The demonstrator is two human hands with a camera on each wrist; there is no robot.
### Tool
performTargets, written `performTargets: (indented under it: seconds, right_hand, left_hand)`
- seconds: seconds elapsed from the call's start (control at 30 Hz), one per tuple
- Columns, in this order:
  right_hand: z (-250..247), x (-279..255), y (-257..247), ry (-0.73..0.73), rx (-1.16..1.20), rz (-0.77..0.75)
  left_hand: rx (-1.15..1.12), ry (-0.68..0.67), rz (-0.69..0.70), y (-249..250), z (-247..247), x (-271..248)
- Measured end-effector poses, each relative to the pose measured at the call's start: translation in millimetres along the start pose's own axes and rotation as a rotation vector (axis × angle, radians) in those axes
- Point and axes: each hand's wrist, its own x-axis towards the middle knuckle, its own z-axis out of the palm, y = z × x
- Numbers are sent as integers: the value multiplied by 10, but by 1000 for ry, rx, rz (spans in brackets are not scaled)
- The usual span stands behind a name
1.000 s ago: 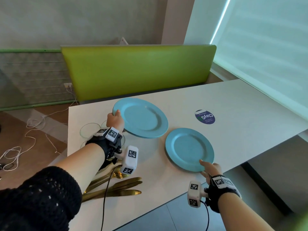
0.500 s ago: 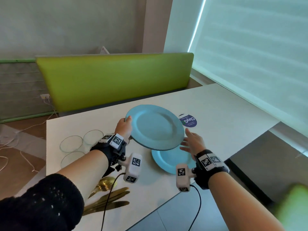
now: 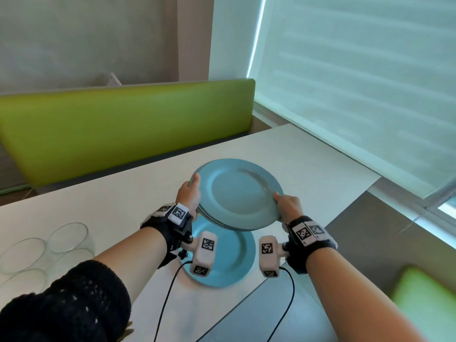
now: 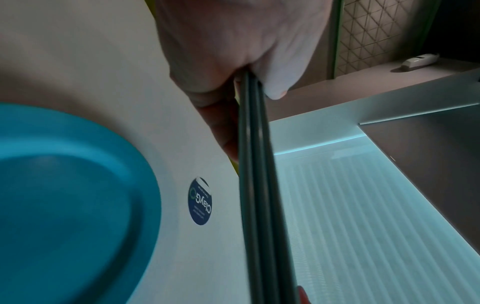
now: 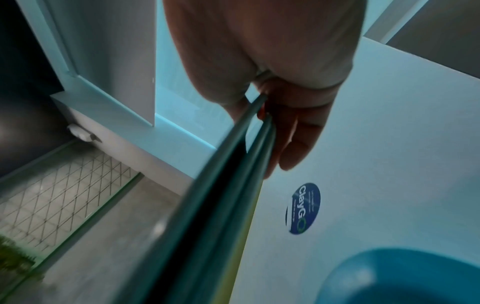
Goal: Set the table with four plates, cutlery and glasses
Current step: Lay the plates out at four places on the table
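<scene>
Blue plates dominate a white table (image 3: 308,164) set before a lime-green bench back (image 3: 123,127), with a pale window blind (image 3: 357,82) running along the table's right edge. One single plate (image 3: 229,262) lies flat on the table at its near edge, directly beneath the raised stack of plates (image 3: 237,193), which hangs in the air above it and partly hides it from the head camera. Three clear glasses (image 3: 66,235) stand grouped on the table well to the left of the single plate, touching or nearly touching one another. A round dark-blue sticker (image 4: 200,200) is fixed to the tabletop just beyond the single plate, under the lifted stack. A black knitted sleeve (image 3: 69,304) covers the left forearm; black wrist straps with white marker blocks and trailing cables sit on both wrists, over the single plate.

The left hand (image 3: 188,195) grips the stack's left rim, thumb on top and fingers (image 4: 221,123) curled underneath; the left wrist view shows three rims edge-on, pinched between thumb and fingers. The right hand (image 3: 287,206) grasps the opposite rim the same way, thumb over the top plate and fingers (image 5: 298,133) beneath. In the right wrist view the top rim stands slightly apart from the two below. The stack sits roughly level between the two hands, tilted slightly toward the person.
</scene>
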Motion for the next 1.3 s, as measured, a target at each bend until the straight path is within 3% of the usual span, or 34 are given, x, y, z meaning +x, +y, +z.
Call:
performTargets:
  seconds: [0.1,0.3,0.53,0.67,0.83,1.07,1.3]
  right_hand:
    - [-252,312,-113,-24,5,29]
    - [-786,927,-228,124,-105,70]
    - [-1075,1356,143,165,251,260]
    - [-1097,1485,389,211,329,332]
    - [-1190,1576,676,75,293,452]
    - [-1135,1838,1004,168,179,460]
    - [-1122,1973,867,122,78,481]
  left_hand:
    - [20,30,13,82,333,135]
    - [62,199,37,145,696,513]
    - [120,419,-18,144,575,782]
    - [120,487,-49,134,509,852]
    - [131,512,-64,86,505,932]
    - [90,501,-60,46,657,971]
    - [59,479,-61,4,823,1000]
